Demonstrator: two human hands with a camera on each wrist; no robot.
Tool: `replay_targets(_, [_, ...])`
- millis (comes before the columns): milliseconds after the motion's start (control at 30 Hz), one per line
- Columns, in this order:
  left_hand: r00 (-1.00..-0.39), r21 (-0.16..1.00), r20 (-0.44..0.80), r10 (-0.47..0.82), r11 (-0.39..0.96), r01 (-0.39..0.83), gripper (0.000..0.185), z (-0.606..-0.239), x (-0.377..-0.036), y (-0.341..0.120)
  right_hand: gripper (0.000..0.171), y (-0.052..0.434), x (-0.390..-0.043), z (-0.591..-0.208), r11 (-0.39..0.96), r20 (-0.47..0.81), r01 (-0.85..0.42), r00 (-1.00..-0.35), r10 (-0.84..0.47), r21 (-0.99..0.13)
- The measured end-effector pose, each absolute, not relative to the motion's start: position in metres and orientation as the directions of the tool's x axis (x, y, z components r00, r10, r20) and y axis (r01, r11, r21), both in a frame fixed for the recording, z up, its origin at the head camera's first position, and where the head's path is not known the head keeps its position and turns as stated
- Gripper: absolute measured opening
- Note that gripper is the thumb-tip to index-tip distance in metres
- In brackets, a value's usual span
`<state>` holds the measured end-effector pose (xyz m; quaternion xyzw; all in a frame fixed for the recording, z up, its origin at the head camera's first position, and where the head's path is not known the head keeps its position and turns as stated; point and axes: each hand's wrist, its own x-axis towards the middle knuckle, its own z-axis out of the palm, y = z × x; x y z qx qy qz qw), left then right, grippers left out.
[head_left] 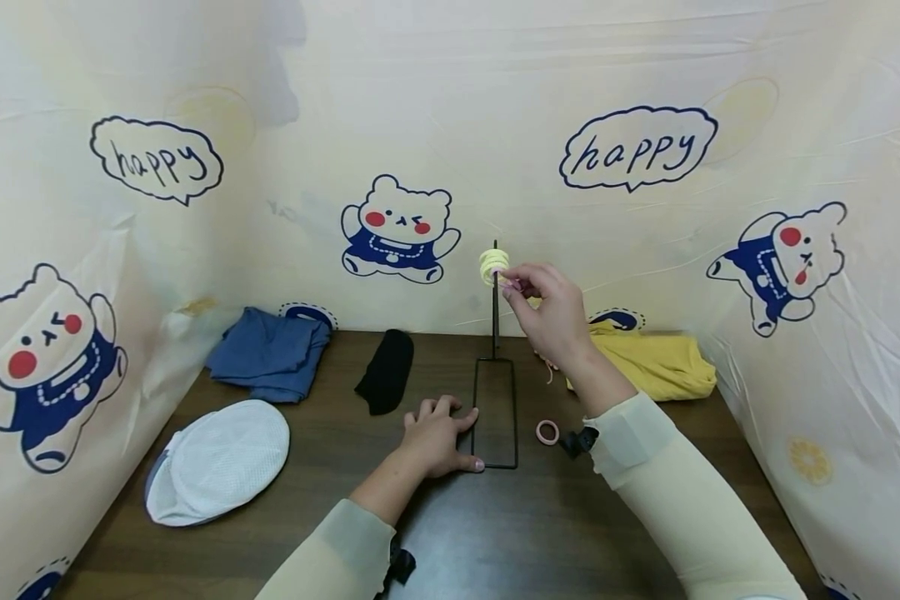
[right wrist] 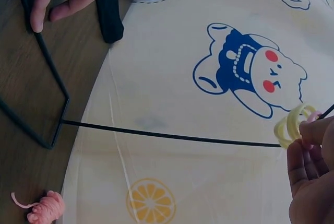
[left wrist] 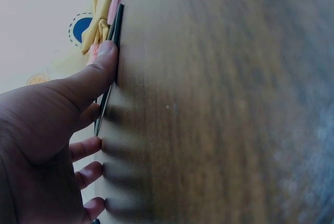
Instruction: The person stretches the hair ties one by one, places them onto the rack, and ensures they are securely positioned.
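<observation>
A black wire stand [head_left: 516,417] has a rectangular base flat on the table and a tall thin rod. Several pale yellow rings [head_left: 487,265] are bunched at the rod's upper part. My right hand [head_left: 551,312] pinches a pink ring beside them, partly hidden by the fingers; the right wrist view shows the yellow rings [right wrist: 282,130] right against this hand [right wrist: 313,182]. My left hand [head_left: 437,442] rests on the base's left side, fingers spread, thumb [left wrist: 107,51] lying along the wire. Another pink ring [head_left: 540,436] lies right of the base.
At the back left are folded blue cloth [head_left: 270,354] and a black sock [head_left: 387,371]. A white cap [head_left: 221,458] lies at the left. Folded yellow cloth [head_left: 656,362] sits at the back right, near a pink yarn bundle [right wrist: 48,208]. A printed curtain [head_left: 495,125] surrounds the table.
</observation>
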<state>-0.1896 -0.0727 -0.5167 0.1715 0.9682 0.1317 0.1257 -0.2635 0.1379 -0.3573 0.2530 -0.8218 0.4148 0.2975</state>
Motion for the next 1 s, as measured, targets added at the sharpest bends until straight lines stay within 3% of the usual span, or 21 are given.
replay_targets(333, [-0.911, 0.301, -0.205, 0.359, 0.908, 0.29, 0.094, -0.52, -0.187, -0.071, 0.026, 0.144, -0.261, -0.368, 0.475, 0.715, -0.677, -0.686, -0.132, -0.562])
replay_targets(633, [-0.911, 0.292, -0.204, 0.36, 0.91, 0.294, 0.094, -0.522, -0.189, -0.07, 0.027, 0.171, -0.243, -0.39, 0.51, 0.71, -0.685, -0.679, -0.187, -0.52])
replay_targets(1000, [-0.911, 0.303, -0.204, 0.358, 0.908, 0.289, 0.095, -0.522, -0.19, -0.072, 0.027, 0.197, -0.225, -0.419, 0.53, 0.634, -0.659, -0.727, -0.265, -0.534])
